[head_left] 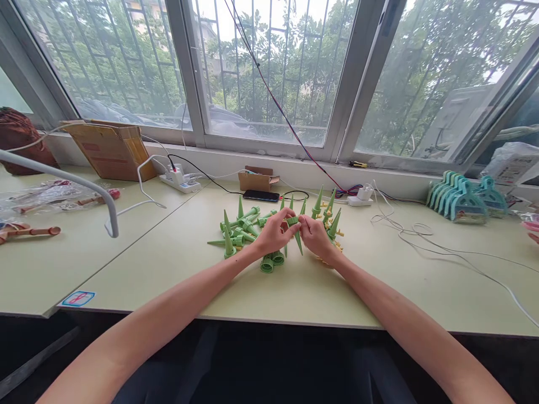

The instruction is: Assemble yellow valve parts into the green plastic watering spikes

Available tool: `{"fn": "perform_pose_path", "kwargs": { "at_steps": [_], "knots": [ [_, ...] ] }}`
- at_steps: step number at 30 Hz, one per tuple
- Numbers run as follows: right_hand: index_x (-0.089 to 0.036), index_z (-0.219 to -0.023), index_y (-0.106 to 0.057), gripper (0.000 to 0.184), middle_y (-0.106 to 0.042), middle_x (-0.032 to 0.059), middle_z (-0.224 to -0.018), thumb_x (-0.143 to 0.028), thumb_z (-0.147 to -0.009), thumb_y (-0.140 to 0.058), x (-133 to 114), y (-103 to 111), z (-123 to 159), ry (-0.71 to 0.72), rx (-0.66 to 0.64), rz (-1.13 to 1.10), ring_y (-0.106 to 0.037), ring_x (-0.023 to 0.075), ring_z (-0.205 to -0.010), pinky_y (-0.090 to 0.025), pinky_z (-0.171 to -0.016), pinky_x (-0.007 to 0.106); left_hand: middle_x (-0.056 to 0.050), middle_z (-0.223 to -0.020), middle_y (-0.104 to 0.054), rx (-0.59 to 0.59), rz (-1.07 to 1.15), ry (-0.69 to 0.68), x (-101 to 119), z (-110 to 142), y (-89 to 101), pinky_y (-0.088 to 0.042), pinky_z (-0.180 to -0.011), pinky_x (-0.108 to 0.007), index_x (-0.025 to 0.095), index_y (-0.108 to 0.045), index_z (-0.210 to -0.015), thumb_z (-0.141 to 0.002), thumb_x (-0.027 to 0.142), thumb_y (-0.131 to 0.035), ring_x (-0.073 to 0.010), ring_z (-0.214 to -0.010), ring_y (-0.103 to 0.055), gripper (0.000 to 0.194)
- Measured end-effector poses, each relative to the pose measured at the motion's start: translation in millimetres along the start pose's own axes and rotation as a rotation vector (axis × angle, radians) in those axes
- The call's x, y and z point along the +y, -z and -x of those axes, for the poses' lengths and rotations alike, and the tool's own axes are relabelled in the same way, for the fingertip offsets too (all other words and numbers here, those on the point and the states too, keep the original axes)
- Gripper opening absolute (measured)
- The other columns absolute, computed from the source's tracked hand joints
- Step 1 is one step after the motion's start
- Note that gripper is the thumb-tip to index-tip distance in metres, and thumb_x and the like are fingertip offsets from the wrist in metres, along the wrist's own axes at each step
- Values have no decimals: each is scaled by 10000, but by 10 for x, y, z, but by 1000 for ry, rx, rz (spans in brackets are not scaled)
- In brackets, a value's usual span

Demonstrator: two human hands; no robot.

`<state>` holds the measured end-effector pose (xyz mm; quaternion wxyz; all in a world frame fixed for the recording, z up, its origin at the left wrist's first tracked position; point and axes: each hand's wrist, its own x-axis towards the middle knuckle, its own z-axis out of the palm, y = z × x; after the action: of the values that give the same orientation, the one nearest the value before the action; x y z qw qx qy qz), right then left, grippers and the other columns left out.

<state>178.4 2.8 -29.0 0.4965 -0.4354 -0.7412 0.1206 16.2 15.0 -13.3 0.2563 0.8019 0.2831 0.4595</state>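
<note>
My left hand (pixel 274 231) is closed around a green plastic watering spike (pixel 298 243), whose tip points down. Pressed up against the same spike, my right hand (pixel 315 234) has its fingers pinched; what sits between them is too small to make out. Left of my hands lies a loose pile of green spikes (pixel 248 226), some on their sides, others point up. Two round threaded ends (pixel 266 264) face me below my left hand. Several more spikes (pixel 317 203) stand point up beyond my right hand, among small yellow pieces (pixel 340 233) partly hidden by that hand.
Behind the pile are a phone (pixel 261 196) and a small open carton (pixel 257 179). Power strips (pixel 180 179) and loose white cables (pixel 415 231) lie on the table. Turquoise dustpan-like items (pixel 457 197) stand right; a white metal bar (pixel 76 178) crosses the left.
</note>
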Motion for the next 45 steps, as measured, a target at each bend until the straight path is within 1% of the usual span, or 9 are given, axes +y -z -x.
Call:
{"fn": "perform_pose_path", "kwargs": {
  "at_steps": [11,20,25,35,45],
  "knots": [
    [-218,-667,-337,425,-343,-49,-555,-491,-991,-300,7,-2,4,-6,-5,-5,-268,111,-510,-237,-505,267,-11,-928,-535,-9,-11,15,13,1,5,-385,-454,-185,189,-470,-993,-873,415,-578,-16,-470,-435,277],
    [-219,-664,-342,429,-358,-44,-554,-493,-991,-297,15,-2,1,-7,-9,-3,-280,113,-504,-238,-504,270,-15,-929,-540,-11,-1,7,2,2,-2,-378,-451,-182,191,-472,-996,-878,418,-572,-17,-473,-417,275],
    [-220,-665,-337,425,-342,-48,-547,-490,-991,-297,13,-1,2,-12,-10,-5,-274,113,-502,-238,-502,269,-8,-917,-535,-13,4,5,4,0,-2,-372,-448,-184,191,-470,-988,-877,408,-574,-19,-472,-420,265],
    [-219,-665,-340,430,-347,-48,-546,-496,-990,-291,3,3,3,-7,-11,-10,-280,111,-500,-246,-498,264,-14,-926,-547,-8,-9,-6,5,0,-1,-394,-462,-194,190,-473,-981,-876,402,-571,-24,-476,-431,257],
    [-219,-667,-343,416,-347,-49,-542,-472,-994,-302,1,5,5,-12,-14,-25,-285,111,-495,-242,-501,269,-9,-923,-551,-17,-6,3,11,4,-2,-369,-453,-190,189,-468,-977,-876,394,-576,-21,-474,-428,253]
  ]
}}
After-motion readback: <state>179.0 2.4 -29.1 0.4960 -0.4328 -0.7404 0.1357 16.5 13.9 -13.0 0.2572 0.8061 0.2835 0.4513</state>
